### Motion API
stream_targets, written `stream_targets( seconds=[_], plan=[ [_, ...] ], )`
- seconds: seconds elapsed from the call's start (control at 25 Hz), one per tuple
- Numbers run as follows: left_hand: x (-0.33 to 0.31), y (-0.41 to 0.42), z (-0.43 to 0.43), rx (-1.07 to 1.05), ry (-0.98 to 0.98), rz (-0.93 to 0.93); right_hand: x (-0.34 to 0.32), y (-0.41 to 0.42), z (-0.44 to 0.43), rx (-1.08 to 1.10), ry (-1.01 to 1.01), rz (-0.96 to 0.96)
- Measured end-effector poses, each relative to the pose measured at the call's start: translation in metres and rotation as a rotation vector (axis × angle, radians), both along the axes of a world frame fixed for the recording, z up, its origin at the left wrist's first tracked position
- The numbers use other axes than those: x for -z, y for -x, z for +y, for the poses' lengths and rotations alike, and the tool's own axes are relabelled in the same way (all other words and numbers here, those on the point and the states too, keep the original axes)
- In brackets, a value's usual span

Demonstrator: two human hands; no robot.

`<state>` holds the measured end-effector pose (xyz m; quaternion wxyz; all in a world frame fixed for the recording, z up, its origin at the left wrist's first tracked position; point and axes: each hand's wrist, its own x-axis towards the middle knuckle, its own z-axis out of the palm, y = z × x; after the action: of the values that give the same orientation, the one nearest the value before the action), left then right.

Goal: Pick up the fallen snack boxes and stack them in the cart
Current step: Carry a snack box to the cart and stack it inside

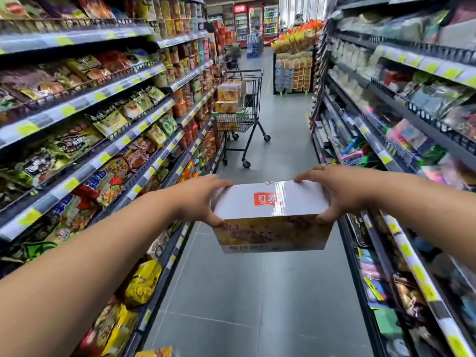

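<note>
1. Two rows of shelving are seen along a grey-tiled aisle; the left shelves [85, 99] are packed with snack bags and noodle packets and edged with yellow price tags
2. The left hand [198, 199] is curled round the left end of a snack box [270, 202], with fingers laid over the top edge and the thumb pressed against the near lower corner
3. The cart [253, 99] is parked further up the aisle, close to the left shelves and well apart from the hands; two matching boxes [228, 92] are stacked above its rim, and more is glimpsed through the wire basket, too blurred to be made out
4. The snack box is held level in the air above the floor [257, 292], between both hands; its white top is marked with a red label and a strip of clear tape, and its yellow front is printed with pictures
5. The right hand [342, 191] is clasped on the right end of the box, with fingers spread along the far top edge and the thumb hooked at the near corner; a ring [325, 165] is worn on one finger
6. The right shelves [412, 104] are filled with blurred packaged goods
</note>
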<state>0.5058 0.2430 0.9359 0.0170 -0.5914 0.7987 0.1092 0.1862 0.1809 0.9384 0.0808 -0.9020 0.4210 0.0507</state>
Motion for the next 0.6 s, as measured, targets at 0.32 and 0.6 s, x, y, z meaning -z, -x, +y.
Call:
stream_targets(
  seconds=[0.32, 0.6],
  plan=[
    [0.013, 0.027, -0.184, -0.074, -0.002, 0.006, 0.002, 0.026, -0.208, -0.096, -0.001, 0.001],
    [0.013, 0.009, -0.326, -0.146, -0.032, 0.0, 0.004, -0.001, -0.364, -0.137, -0.01, 0.01]
  ],
)
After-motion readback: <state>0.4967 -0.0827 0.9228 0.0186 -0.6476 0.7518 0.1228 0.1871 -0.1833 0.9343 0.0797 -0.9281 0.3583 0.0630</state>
